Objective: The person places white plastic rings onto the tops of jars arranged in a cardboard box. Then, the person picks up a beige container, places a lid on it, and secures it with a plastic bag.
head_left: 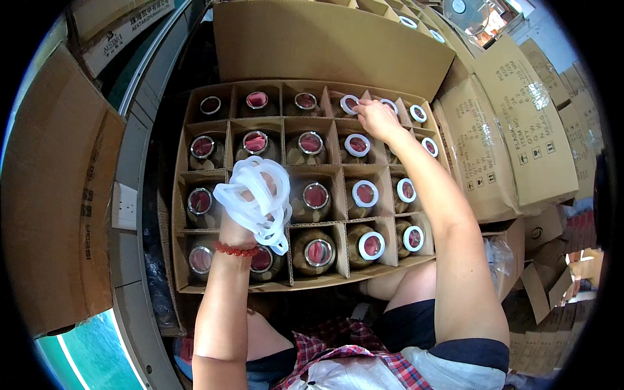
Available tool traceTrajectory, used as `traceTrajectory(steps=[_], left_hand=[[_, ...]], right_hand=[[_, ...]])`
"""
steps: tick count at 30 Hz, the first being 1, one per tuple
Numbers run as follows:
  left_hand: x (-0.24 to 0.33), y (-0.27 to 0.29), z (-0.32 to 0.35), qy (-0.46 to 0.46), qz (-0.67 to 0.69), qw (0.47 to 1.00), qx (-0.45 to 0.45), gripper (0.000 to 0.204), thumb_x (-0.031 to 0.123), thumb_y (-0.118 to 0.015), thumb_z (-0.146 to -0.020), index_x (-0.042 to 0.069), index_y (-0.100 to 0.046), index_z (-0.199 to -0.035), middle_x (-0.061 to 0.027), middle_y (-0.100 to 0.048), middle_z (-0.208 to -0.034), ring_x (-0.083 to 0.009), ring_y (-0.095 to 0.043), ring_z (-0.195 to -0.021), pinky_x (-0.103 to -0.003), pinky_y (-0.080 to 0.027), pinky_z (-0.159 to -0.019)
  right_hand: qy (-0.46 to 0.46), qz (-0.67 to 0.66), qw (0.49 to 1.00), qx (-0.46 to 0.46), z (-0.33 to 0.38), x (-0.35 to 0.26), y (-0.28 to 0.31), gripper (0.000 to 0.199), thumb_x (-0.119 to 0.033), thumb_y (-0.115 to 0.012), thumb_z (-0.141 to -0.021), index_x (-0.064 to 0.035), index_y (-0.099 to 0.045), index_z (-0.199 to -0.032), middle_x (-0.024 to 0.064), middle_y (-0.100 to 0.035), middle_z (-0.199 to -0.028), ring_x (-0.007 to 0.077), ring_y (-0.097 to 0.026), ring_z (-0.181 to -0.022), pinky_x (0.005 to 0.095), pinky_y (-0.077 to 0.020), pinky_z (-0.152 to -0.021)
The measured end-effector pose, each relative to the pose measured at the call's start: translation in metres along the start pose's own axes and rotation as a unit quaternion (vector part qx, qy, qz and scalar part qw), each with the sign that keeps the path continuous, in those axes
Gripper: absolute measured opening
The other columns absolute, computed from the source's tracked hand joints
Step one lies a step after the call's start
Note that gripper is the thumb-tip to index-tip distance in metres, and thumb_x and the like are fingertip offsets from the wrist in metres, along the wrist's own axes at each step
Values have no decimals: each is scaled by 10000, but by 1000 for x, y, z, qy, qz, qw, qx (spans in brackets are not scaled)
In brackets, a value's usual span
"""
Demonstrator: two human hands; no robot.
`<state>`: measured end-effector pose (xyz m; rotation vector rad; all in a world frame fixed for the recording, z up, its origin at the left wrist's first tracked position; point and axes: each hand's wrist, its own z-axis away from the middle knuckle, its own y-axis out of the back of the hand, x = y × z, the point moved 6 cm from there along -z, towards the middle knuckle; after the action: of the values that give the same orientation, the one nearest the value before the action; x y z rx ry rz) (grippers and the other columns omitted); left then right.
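Near: your left hand [233,224] carries a bunch of white rings [263,188]; they hide its grip, can't tell how closed. Below: divided carton [344,276] of jars [315,253]. Far: your right hand [378,121], grip narrow on a white ring [342,104], back-row jar mouth.

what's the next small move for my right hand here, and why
I'd probably check that the white ring sits evenly, pressing if needed: the right hand is at its edge, and whether it is fully seated can't be told. The jar just left has no ring.
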<state>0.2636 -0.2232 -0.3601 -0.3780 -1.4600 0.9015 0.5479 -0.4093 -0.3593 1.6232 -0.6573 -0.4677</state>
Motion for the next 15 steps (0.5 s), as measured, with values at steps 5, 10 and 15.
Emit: traceTrajectory(steps=[5, 10, 15], left_hand=[[0, -6, -2, -8, -16, 1000, -17, 158, 130, -653, -848, 53, -589, -970, -50, -634, -794, -124, -610, -611, -244, -489, -493], [-5, 3, -7, -16, -42, 999, 24, 171, 135, -661, -822, 52, -592, -955, -64, -635, -798, -143, -620, -617, -254, -492, -495], [-2, 4, -6, 8, -16, 999, 29, 179, 151, -657, -824, 51, -590, -957, -65, -631, -786, -155, -622, -604, -266, -494, -489]], right_hand=[[10, 128, 986, -105, -6, -16, -9, 459, -68, -474, -848, -191, -518, -1289, 167, -596, -1143, 305, -573, -1090, 455, -427, -879], [-29, 86, 988, -122, -21, -18, -8, 413, -69, -494, -821, -157, -561, -1220, 186, -605, -1127, 346, -579, -1063, 462, -460, -870], [-112, -85, 990, -32, -20, 5, -6, 274, -80, -524, -793, -100, -658, -1032, 179, -651, -1010, 353, -611, -972, 444, -492, -835]])
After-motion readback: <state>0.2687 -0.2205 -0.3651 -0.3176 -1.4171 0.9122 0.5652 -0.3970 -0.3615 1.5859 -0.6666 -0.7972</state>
